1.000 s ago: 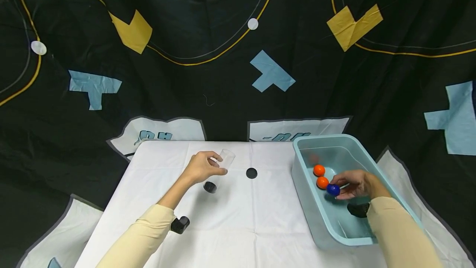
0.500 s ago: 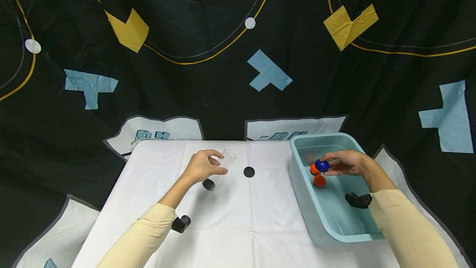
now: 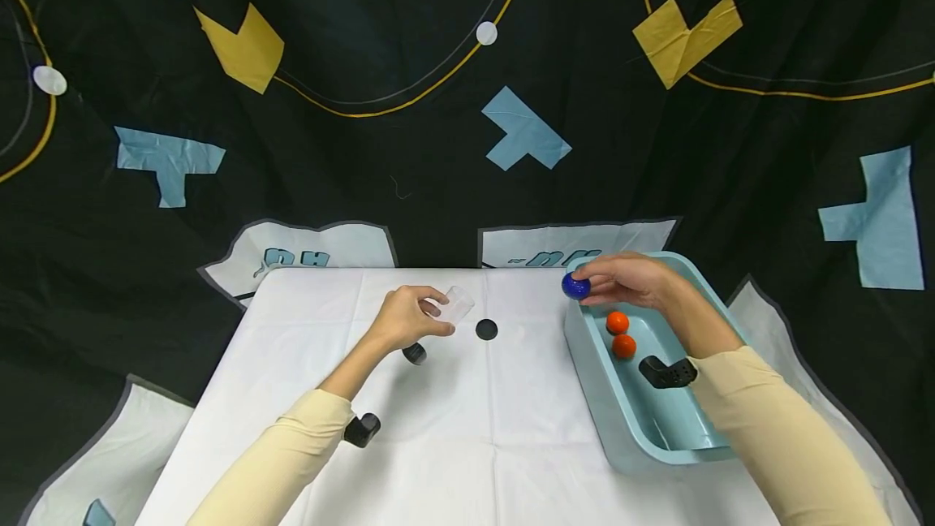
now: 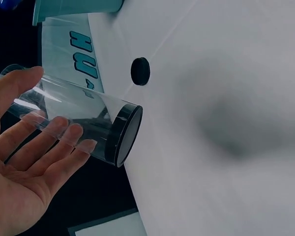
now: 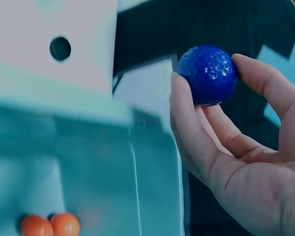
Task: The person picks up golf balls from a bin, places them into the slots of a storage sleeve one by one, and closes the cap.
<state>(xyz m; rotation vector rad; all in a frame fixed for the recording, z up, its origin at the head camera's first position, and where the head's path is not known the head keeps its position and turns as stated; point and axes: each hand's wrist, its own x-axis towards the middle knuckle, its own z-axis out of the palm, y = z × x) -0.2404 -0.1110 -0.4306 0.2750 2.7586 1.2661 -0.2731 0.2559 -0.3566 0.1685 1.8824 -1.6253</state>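
Blue ball [image 5: 207, 75] moved left across bin [image 3: 601, 394]; surface glossy, dimpled.

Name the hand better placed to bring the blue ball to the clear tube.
The right hand, I'd judge: it pinches the blue ball near the edge of the bin facing the tube, while the left hand is occupied gripping the clear tube.

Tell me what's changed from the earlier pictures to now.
The right hand has carried the blue ball up and left, from beside the orange balls toward the bin's far left corner. The left hand edged the clear tube slightly right. Nothing newly gripped or released; orange balls and black disc stayed put.
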